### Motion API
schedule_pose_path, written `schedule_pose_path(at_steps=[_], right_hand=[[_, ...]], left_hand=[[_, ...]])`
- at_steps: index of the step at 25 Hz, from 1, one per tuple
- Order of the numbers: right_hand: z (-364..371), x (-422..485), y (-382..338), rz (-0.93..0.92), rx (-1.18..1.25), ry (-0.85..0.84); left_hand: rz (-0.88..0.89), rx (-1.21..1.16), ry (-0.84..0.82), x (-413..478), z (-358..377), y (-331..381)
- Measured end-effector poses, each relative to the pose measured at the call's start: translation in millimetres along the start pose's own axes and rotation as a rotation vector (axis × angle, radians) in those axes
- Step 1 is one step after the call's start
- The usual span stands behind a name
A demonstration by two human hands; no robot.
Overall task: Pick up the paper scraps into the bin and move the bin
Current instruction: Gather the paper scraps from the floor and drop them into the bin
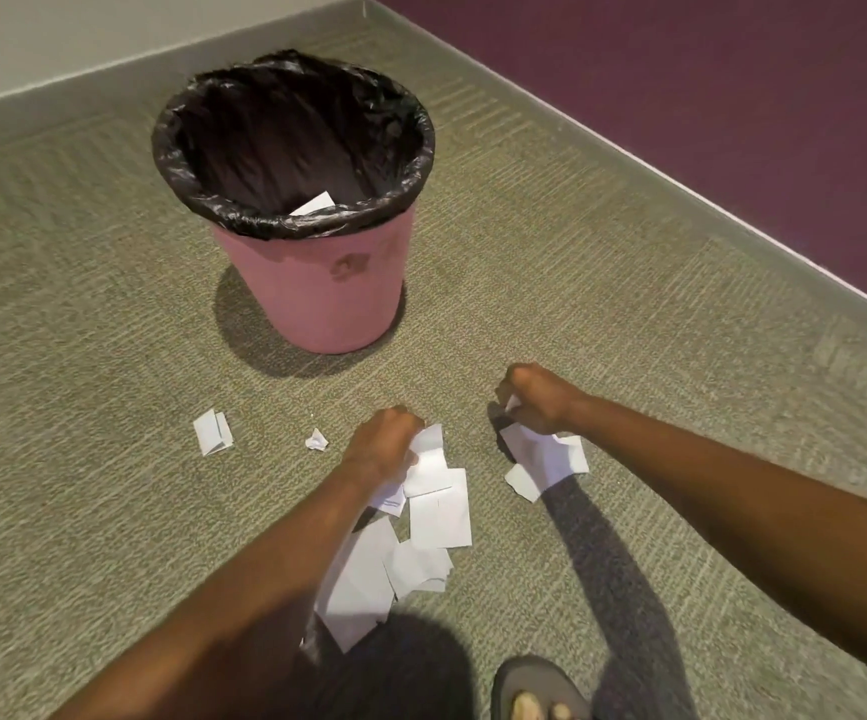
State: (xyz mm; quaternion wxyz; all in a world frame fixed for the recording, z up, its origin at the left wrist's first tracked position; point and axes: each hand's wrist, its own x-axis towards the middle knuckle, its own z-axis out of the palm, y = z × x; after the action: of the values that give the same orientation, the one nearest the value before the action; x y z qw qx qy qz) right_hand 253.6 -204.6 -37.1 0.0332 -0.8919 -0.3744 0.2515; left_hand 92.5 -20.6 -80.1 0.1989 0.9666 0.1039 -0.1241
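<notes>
A pink bin with a black liner stands on the carpet ahead of me, one white scrap showing inside it. My left hand is closed on white paper scraps at the top of a loose pile on the floor. My right hand grips a bunch of scraps that hang below it. A folded scrap and a small crumpled scrap lie on the carpet to the left of my left hand.
The olive carpet runs to a pale wall at the back left and a purple wall at the right, meeting in a corner behind the bin. My foot in a dark sandal is at the bottom edge.
</notes>
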Motion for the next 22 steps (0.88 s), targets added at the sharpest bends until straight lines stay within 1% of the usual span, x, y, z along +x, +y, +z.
schedule_pose_path(at_steps=[4,9,12,14,16,18,22], right_hand=[[4,-27,11,0.001,-0.028,-0.057],[5,-40,22,0.096,-0.026,-0.08],[16,-49,27,0.133,-0.066,-0.183],[26,-53,26,0.073,-0.129,-0.242],[33,-50,23,-0.015,-0.248,-0.232],[36,-46,19,-0.034,-0.354,-0.197],[41,-44,12,-0.038,-0.388,-0.135]], left_hand=[[-0.074,-0.07,0.009,-2,0,-5],[-0.128,-0.172,-0.007,-5,-6,-7],[-0.146,-0.225,0.001,-11,-9,-9],[-0.152,-0.235,-0.001,-15,-7,-11],[-0.145,-0.233,-0.009,-19,-3,-13],[-0.143,-0.225,-0.014,-23,2,-14],[-0.149,-0.236,-0.022,-29,7,-13]])
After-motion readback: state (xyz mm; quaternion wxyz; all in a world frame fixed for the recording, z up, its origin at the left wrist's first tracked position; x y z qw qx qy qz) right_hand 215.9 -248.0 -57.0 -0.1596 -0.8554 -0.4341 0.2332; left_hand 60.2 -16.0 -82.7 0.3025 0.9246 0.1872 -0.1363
